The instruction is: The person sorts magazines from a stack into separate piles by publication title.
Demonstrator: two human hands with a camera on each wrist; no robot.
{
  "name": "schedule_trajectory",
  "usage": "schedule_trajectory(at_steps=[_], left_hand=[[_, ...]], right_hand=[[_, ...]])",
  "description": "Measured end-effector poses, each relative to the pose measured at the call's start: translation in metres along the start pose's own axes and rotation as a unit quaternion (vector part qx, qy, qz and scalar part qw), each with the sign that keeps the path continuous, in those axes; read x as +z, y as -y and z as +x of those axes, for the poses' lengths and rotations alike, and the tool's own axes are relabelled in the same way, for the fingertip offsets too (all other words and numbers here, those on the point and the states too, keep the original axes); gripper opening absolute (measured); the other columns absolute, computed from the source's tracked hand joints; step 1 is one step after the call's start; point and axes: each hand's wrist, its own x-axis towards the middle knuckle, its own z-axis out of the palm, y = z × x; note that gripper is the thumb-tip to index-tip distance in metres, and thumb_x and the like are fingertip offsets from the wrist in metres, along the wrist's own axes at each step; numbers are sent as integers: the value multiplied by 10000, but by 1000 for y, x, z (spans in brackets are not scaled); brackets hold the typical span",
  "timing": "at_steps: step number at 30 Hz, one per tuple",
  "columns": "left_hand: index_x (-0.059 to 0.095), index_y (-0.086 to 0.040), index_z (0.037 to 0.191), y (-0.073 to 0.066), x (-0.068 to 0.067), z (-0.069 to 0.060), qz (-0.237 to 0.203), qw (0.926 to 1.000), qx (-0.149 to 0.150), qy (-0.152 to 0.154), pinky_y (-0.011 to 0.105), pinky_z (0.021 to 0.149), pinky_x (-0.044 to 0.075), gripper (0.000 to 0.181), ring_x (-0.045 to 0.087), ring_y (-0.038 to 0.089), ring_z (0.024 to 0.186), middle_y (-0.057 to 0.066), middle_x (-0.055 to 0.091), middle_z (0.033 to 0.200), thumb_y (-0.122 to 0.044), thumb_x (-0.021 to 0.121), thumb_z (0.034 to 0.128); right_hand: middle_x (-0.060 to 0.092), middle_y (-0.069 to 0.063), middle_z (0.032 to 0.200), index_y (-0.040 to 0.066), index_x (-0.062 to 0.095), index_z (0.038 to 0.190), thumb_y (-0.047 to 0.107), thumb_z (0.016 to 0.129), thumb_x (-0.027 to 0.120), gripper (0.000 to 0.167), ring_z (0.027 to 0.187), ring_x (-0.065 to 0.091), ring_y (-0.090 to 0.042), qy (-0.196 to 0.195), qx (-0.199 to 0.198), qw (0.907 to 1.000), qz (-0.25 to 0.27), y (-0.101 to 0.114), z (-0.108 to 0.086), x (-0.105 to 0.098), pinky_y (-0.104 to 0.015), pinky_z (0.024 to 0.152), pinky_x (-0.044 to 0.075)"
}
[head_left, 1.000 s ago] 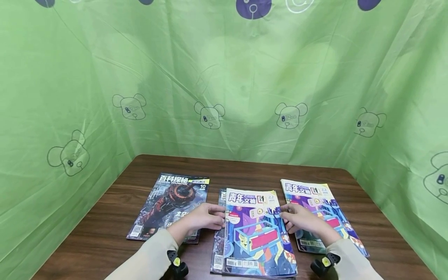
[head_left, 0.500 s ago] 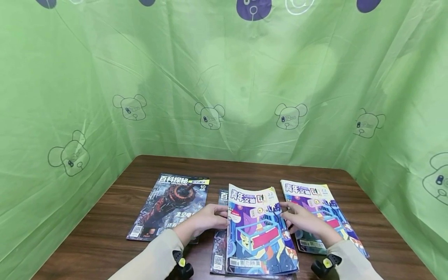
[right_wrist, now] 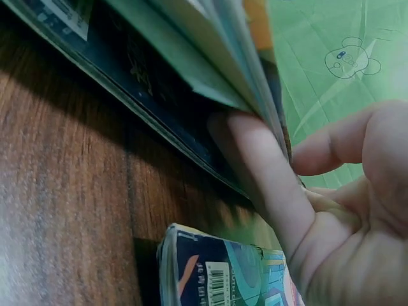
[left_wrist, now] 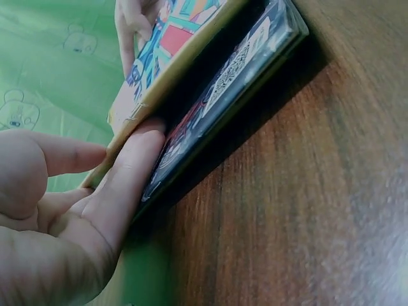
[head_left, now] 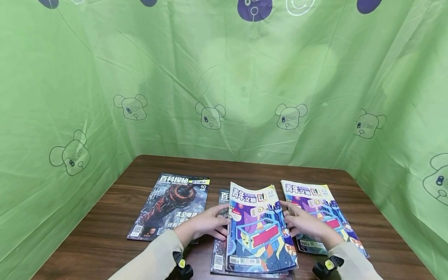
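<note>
A purple and blue magazine (head_left: 260, 229) with a white title band is held between my two hands, slightly raised and bowed. My left hand (head_left: 207, 223) grips its left edge; in the left wrist view the thumb (left_wrist: 131, 169) lies under the spine. My right hand (head_left: 305, 221) grips the opposite edge, its thumb (right_wrist: 264, 166) under the loose pages in the right wrist view. Beneath is a dark magazine (head_left: 218, 254), mostly covered, flat on the table; a gap shows between the two in both wrist views.
Another dark magazine (head_left: 168, 208) lies at the left of the brown wooden table (head_left: 245, 169). To the right lies a second purple and blue magazine (head_left: 323, 194), partly behind my right hand. A green curtain (head_left: 252, 77) with bear drawings surrounds the table's back and sides.
The held magazine has risen off the dark one, shifted slightly right and away, and its top edge now bows. Both hands have moved with it; the other magazines stay put.
</note>
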Motion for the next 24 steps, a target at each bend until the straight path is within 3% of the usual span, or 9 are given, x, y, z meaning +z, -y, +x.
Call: schedule_trajectory(at_steps=[6,12,18,24], left_hand=[[179,-3,1575,-2,4,-1,-71,9999,92,39,447,719,625,694,683,225,752,171,669,1042,-35,554,993],[170,5,1574,-3,7,2,-142,9998,118,-50,447,726,624,699,684,241,776,185,635,1094,-36,559,995],[175,-22,1578,-4,11,9,-156,9998,78,-134,438,720,625,761,680,248,782,181,638,1088,-21,606,952],[171,-43,1585,-12,19,15,-252,9995,175,-99,428,729,625,853,681,263,824,188,613,1087,24,641,876]], right_hand=[[476,-198,1124,-72,95,1558,15,967,497,721,750,594,-213,73,-139,9999,12,-1,-1,-2,-325,574,580],[511,-212,1162,-56,116,1572,40,993,505,704,740,597,-201,15,-256,9996,-127,1,-3,-7,-335,579,588],[536,-214,1182,-28,123,1582,55,1003,510,701,705,552,-160,-36,-341,9990,-278,2,-5,-16,-309,569,567],[527,-219,1201,-10,127,1588,96,1031,493,675,768,579,-183,-131,-252,9993,-253,2,-9,-27,-324,619,573]])
